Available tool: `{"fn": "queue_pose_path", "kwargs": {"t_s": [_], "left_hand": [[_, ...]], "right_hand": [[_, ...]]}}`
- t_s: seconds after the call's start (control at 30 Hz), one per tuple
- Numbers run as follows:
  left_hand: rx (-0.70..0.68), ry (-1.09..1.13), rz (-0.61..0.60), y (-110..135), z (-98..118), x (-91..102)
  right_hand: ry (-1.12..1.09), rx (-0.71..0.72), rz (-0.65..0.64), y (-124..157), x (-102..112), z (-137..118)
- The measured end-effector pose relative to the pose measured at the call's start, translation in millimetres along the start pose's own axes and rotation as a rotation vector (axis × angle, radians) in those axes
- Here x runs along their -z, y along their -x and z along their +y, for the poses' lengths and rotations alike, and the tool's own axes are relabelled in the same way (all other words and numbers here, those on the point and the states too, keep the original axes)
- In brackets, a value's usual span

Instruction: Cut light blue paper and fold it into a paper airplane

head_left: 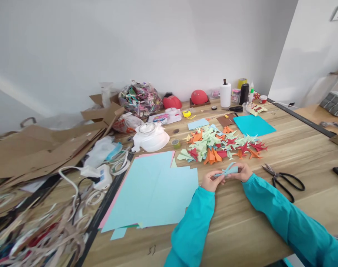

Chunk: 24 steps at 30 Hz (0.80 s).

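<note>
A small piece of folded light-blue paper (230,169) is held between both hands, low over the table's front half. My left hand (212,180) pinches its left end between thumb and fingers. On the other end, my right hand (244,172) is closed with thumb and fingertips. Just beyond the hands lies a pile of folded paper figures (210,142) in pale green, orange and red. Scissors with black handles (284,179) rest open to the right of my right hand. Large light-blue paper sheets (155,193) lie to the left, over pink ones.
Behind the pile lie a turquoise sheet (254,125) and a yellow tape measure (186,114). A white plastic bag (151,137) sits left of a tape roll (175,143). Flattened cardboard (46,148), a power strip (102,177) and tangled strips (52,237) crowd the left side.
</note>
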State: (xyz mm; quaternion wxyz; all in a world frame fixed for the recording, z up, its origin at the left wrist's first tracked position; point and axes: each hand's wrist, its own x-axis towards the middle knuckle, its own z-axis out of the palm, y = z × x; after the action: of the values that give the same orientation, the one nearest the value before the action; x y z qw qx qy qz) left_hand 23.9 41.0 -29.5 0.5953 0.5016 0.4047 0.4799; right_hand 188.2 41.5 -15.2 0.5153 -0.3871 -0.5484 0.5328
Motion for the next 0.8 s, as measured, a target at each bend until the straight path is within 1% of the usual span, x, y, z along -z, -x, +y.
{"fn": "queue_pose_path", "kwargs": {"t_s": [0.1,0.2,0.37,0.6,0.7,0.8], "left_hand": [[0.039,-0.006,-0.026,2,-1,-0.6],[0.069,0.011,-0.046,3,0,-2.0],[0.11,0.089,-0.073,2,5,-2.5],[0.093,0.127,-0.033,3,11,-2.4],[0.096,0.16,-0.043,3,14,-3.1],[0.106,0.183,-0.048,2,16,-3.6]], "right_hand": [[0.043,-0.092,-0.009,1,3,0],[0.028,-0.153,0.004,1,3,4],[-0.008,-0.178,0.019,2,-2,6],[-0.07,-0.23,-0.029,0,-5,7],[-0.131,-0.235,-0.001,-1,-6,8],[-0.157,-0.217,0.066,1,-9,8]]}}
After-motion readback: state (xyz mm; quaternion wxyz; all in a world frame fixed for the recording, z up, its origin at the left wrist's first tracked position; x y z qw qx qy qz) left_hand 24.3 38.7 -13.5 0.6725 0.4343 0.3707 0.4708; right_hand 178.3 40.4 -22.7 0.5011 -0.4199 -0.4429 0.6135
